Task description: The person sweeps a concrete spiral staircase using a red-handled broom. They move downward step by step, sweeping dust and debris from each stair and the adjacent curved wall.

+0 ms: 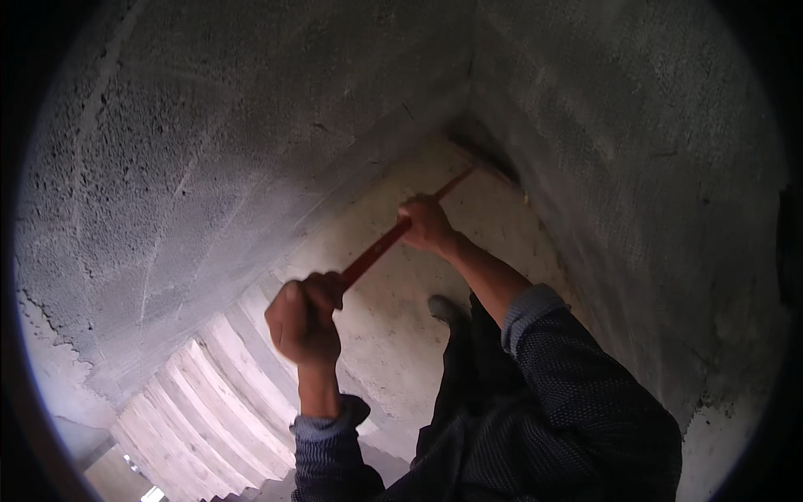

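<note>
My left hand [305, 319] is closed round the near end of a red pole handle [375, 251]. Farther along the same handle, my right hand [426, 223] grips it near the middle. The handle slants up and right to a long dark head [483, 160], perhaps a broom or squeegee, low in the corner where two walls meet the pale floor [376, 320]. Shadow hides the details of that head.
Rough grey plastered walls rise at left [207, 138] and right [640, 144]. Pale steps [207, 408] descend at lower left beside the floor. My shoe [443, 309] stands on the floor below my right forearm.
</note>
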Available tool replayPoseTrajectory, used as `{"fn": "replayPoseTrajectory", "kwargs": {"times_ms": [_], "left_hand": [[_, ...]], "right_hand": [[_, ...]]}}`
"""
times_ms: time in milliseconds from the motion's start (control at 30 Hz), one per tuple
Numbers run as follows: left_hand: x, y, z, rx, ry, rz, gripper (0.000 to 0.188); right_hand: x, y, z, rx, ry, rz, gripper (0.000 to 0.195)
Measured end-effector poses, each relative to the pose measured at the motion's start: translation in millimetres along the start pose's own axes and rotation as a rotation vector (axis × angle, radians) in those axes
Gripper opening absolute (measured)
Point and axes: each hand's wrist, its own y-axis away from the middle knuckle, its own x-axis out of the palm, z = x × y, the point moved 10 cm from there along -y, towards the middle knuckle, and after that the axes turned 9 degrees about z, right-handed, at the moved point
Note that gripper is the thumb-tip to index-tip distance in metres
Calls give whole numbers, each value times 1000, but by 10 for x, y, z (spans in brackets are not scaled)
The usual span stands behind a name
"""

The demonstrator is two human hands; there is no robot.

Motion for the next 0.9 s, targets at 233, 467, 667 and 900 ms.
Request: {"fn": "replayPoseTrajectory", "kwargs": {"times_ms": [233, 467, 667, 900], "left_hand": [[578, 166, -800, 117, -83, 126, 46], [300, -119, -12, 45, -155, 65, 53], [258, 37, -351, 49, -329, -143, 48], [770, -36, -727, 78, -46, 36, 60]], "right_hand": [[-369, 433, 625, -182, 26, 33, 18], [-598, -6, 0, -87, 52, -228, 18], [66, -44, 172, -184, -75, 158, 13], [-596, 252, 365, -186, 0, -54, 16]]}}
